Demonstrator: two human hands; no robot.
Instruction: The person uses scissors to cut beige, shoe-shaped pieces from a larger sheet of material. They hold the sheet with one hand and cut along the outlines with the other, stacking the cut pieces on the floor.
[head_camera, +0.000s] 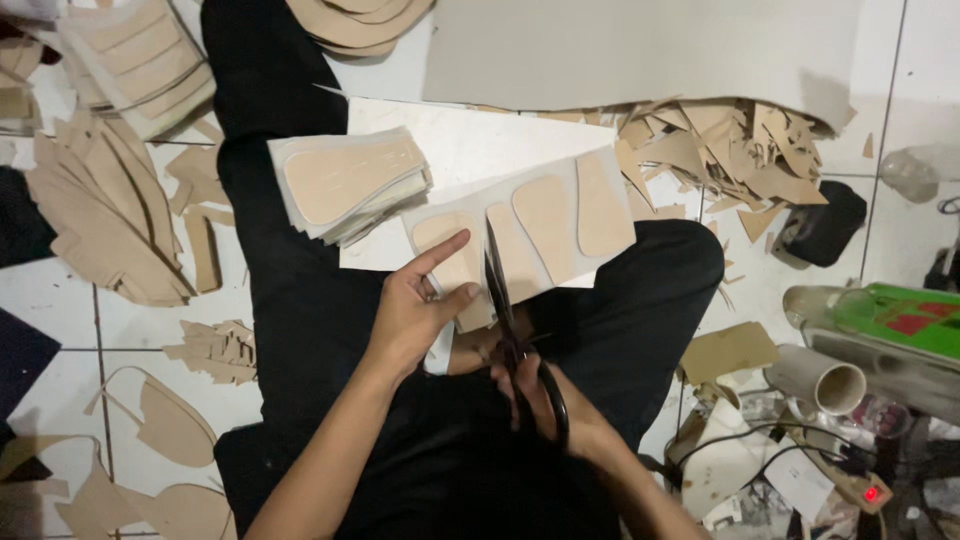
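My left hand (418, 308) pinches the near left end of a white sheet (530, 222) that bears several tan sole-shaped patches. My right hand (535, 390) grips black scissors (505, 320) by the handles. Their blades point away from me and cut into the sheet between two patches. The sheet rests over my lap, which is clothed in black. A stack of cut white-edged tan sole pieces (345, 182) lies on my left leg, just beyond my left hand.
Tan offcuts (725, 150) pile at the right, more tan scraps (100, 210) at the left on the white tile floor. A grey board (640, 50) lies ahead. A cardboard tube (825, 380), a green box (900, 318), cables and a power strip (850, 480) crowd the right.
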